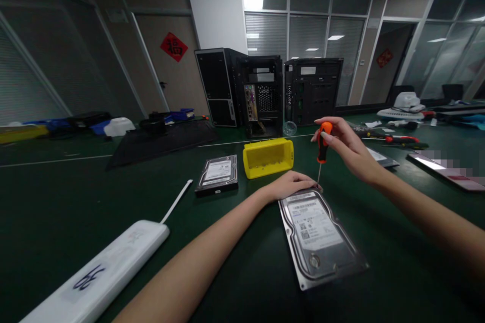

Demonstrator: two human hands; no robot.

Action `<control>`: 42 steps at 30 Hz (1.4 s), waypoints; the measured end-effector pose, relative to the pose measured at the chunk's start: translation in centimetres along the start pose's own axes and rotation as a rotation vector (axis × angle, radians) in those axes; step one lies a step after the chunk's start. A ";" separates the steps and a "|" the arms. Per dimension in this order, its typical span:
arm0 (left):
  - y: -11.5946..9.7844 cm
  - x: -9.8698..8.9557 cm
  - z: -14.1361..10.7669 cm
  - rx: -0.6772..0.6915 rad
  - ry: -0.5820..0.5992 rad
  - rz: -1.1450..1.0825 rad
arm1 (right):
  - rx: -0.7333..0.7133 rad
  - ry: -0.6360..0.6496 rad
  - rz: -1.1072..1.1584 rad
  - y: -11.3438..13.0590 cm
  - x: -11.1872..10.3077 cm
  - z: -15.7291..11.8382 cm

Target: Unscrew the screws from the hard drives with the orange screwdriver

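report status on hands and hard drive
Right hand holding orange-and-black screwdriver, pointed down at far end of silver rectangular metal hard drive. Left hand on that end, fingers close to screwdriver tip. Yellow plastic bin beyond.

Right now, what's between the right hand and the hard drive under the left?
In the head view, the screwdriver shaft, pointing down from the right hand toward the hard drive.

green table (94, 199) | near hard drive (318, 237) | far hard drive (217, 171) | yellow bin (267, 167)
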State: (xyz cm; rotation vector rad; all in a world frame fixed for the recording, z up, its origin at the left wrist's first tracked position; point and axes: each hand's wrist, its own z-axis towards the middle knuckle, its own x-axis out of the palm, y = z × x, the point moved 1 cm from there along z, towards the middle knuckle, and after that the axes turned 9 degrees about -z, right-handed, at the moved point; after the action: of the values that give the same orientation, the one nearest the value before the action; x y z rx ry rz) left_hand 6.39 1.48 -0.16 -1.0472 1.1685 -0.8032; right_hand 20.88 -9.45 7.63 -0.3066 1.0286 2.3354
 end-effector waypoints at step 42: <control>0.2 0.0 0.1 0.011 -0.001 0.027 | 0.018 -0.069 0.194 -0.1 1.1 -0.2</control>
State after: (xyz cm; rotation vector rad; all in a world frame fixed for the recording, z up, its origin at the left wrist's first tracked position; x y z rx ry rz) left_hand 6.49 1.52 -0.37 -1.0203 1.1742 -0.7869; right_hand 20.06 -9.09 7.03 -0.1233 1.0872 2.4888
